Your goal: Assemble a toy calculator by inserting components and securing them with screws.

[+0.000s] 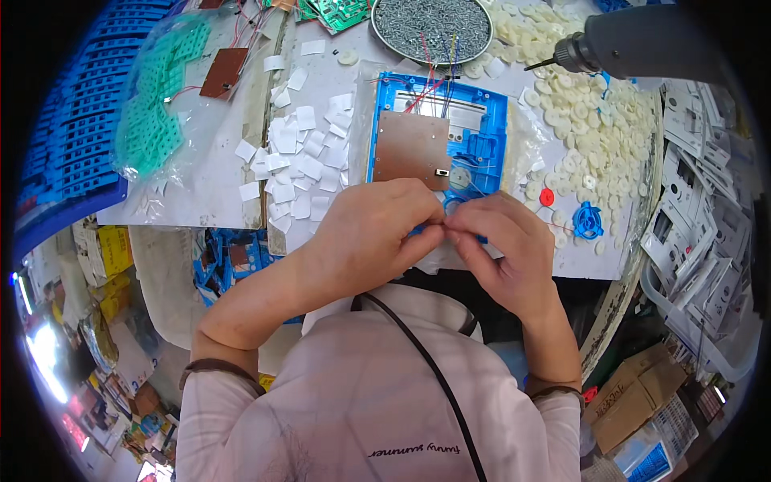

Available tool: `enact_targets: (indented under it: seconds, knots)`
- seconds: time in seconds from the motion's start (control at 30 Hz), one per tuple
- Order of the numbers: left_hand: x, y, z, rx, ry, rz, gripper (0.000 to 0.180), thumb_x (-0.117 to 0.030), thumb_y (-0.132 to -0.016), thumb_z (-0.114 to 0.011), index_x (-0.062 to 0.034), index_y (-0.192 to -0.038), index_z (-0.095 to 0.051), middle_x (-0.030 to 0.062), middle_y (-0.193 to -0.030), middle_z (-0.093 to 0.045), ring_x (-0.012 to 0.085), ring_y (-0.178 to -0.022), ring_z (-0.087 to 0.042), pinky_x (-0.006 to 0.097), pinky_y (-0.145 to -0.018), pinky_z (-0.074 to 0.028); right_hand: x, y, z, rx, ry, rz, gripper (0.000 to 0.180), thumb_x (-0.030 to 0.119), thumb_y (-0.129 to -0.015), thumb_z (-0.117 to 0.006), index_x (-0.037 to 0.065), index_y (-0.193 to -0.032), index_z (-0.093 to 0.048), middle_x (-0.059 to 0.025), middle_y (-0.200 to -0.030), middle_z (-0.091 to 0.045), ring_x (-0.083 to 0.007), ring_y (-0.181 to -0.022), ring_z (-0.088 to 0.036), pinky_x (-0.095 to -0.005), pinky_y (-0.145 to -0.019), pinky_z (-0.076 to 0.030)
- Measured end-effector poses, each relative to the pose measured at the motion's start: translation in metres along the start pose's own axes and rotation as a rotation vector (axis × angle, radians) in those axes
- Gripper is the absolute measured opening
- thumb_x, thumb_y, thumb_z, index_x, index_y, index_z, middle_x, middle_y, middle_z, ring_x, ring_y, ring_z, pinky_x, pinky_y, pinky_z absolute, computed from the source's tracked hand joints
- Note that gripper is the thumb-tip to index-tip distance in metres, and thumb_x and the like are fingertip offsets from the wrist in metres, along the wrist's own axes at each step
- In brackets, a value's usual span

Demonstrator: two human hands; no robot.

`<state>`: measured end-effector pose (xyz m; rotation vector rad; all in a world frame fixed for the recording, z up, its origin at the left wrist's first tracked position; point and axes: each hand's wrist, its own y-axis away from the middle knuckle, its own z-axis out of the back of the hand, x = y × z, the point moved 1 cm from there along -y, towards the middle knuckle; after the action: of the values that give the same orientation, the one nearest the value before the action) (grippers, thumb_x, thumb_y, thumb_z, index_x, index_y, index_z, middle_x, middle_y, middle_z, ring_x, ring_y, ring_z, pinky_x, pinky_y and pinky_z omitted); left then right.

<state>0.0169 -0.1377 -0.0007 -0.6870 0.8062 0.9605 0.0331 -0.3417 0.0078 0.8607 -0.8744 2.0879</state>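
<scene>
My left hand (376, 229) and my right hand (507, 249) meet at the near edge of a blue plastic casing (499, 120). Both have their fingertips pinched together, and what lies between them is too small and covered to make out. A brown circuit board (411, 149) rests over the left part of the casing, just beyond my left hand. Thin red, black and blue wires (434, 68) rise from the casing's far side. Inside its right part sit blue moulded pieces and a pale round disc (459, 177). My hands hide the casing's near edge.
A round tray of screws (434, 32) stands behind the casing. White square pads (305, 165) lie left, pale round plastic pieces (578, 128) right, with a blue round part (588, 221) and red button (547, 197). An electric screwdriver (610, 48) hangs at upper right; white panels (691, 217) fill a bin.
</scene>
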Motion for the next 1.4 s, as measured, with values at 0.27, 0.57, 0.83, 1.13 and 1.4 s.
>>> enact_targets:
  seconds: [0.27, 0.57, 0.83, 1.13, 1.4]
  knots:
    - [0.007, 0.004, -0.009, 0.046, -0.152, -0.022, 0.02, -0.005, -0.083, -0.076, -0.0068, -0.099, -0.064, 0.009, -0.087, -0.064, 0.0296, -0.075, -0.066, 0.038, -0.063, -0.053, -0.003, 0.013, 0.014, 0.036, -0.162, -0.385, 0.019, 0.0, -0.081, -0.076, 0.003, -0.1, -0.072, -0.0111, -0.092, -0.072, -0.0304, -0.083, -0.071, -0.0361, -0.071, -0.056]
    - [0.005, 0.002, -0.013, 0.056, -0.132, -0.176, 0.018, -0.007, -0.08, -0.077, -0.0081, -0.093, -0.065, 0.0065, -0.095, -0.063, 0.0276, -0.079, -0.065, 0.039, -0.062, -0.051, -0.002, 0.025, 0.012, 0.083, 0.299, 0.067, 0.026, 0.002, -0.069, -0.077, 0.006, -0.094, -0.071, -0.0061, -0.09, -0.07, -0.0274, -0.084, -0.064, -0.0363, -0.071, -0.053]
    - [0.019, 0.008, -0.01, 0.151, -0.268, -0.249, 0.017, -0.012, -0.079, -0.076, -0.0114, -0.091, -0.065, 0.0034, -0.084, -0.057, 0.0253, -0.072, -0.061, 0.038, -0.059, -0.049, -0.036, 0.04, 0.01, 0.037, 0.13, 0.134, 0.026, 0.0, -0.072, -0.08, 0.008, -0.095, -0.072, -0.0031, -0.095, -0.075, -0.0249, -0.085, -0.056, -0.0331, -0.072, -0.048]
    - [0.018, 0.009, -0.014, 0.199, -0.413, -0.404, 0.05, -0.013, -0.082, -0.065, -0.0221, -0.131, -0.067, -0.0019, -0.104, -0.066, 0.0163, -0.072, -0.06, 0.031, -0.06, -0.052, -0.039, 0.06, -0.004, -0.143, 0.05, -0.035, 0.024, 0.0, -0.076, -0.083, 0.009, -0.096, -0.075, -0.0011, -0.1, -0.079, -0.0226, -0.09, -0.052, -0.0314, -0.077, -0.046]
    - [0.017, 0.007, -0.013, 0.281, -0.478, -0.439, 0.05, -0.016, -0.084, -0.063, -0.0206, -0.133, -0.067, -0.0023, -0.106, -0.064, 0.0156, -0.074, -0.057, 0.03, -0.06, -0.052, -0.034, 0.057, 0.013, -0.056, 0.021, -0.19, 0.037, -0.001, -0.073, -0.081, 0.009, -0.106, -0.07, -0.0042, -0.101, -0.076, -0.0254, -0.095, -0.055, -0.0345, -0.083, -0.047]
